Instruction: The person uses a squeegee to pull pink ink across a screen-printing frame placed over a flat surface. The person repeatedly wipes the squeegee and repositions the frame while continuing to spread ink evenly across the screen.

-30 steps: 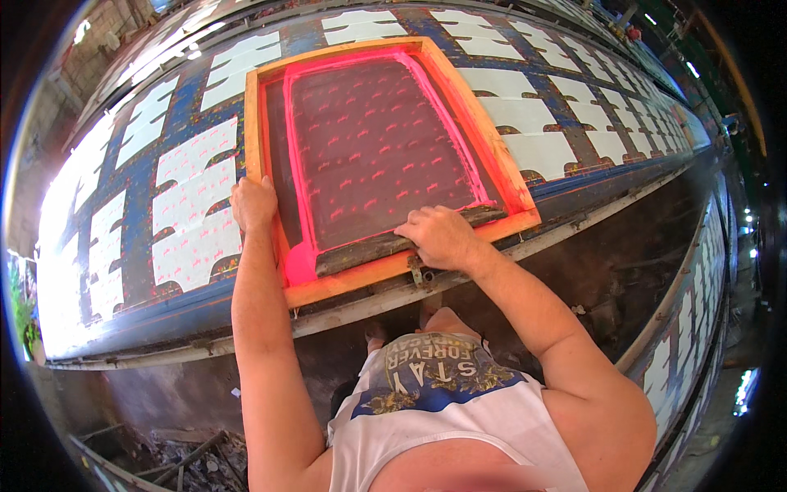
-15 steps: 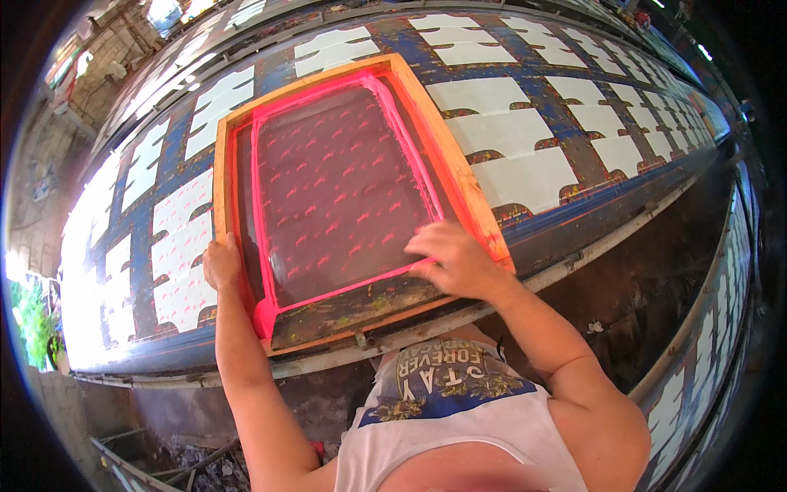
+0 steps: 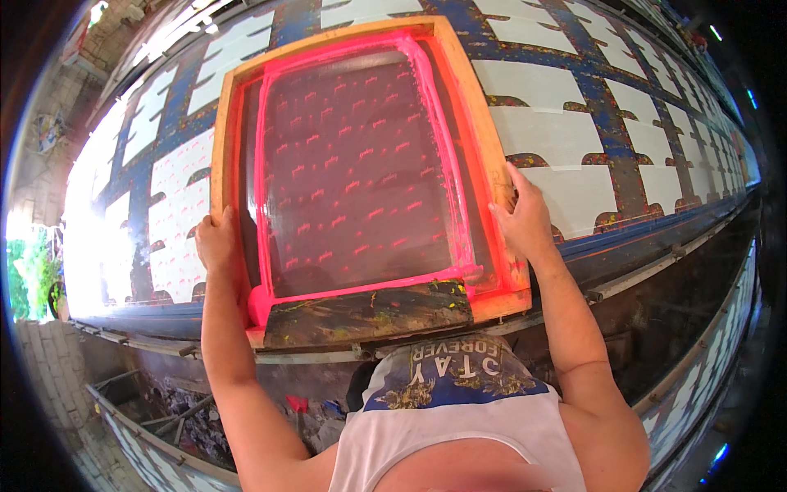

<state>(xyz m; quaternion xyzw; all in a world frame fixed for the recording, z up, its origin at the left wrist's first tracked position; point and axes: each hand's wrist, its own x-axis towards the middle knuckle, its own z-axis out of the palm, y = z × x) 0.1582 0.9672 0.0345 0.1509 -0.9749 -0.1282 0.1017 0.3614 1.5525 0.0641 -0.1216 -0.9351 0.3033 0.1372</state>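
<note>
A wooden-framed printing screen [image 3: 479, 115] lies over the long table in front of me. Its mesh [image 3: 352, 180] is dark with rows of small pink marks, bordered by bright pink ink. My left hand [image 3: 216, 239] is closed around the frame's left rail. On the opposite rail, my right hand [image 3: 523, 217] grips the wood, thumb on the inner side and fingers along the outside. A dark, ink-stained flat board [image 3: 369, 316] lies across the near end of the screen. What lies under the screen is hidden.
White cut fabric panels [image 3: 557, 135] cover the blue, paint-spotted table on both sides. Panels at the left [image 3: 176, 217] carry pink prints. A metal rail [image 3: 631, 283] runs along the table's near edge. Another table with panels [image 3: 697, 410] stands at the right.
My right hand has left the screen's near right area and now holds the right rail. The screen sits higher in view and is turned slightly. My left hand stays on the left rail.
</note>
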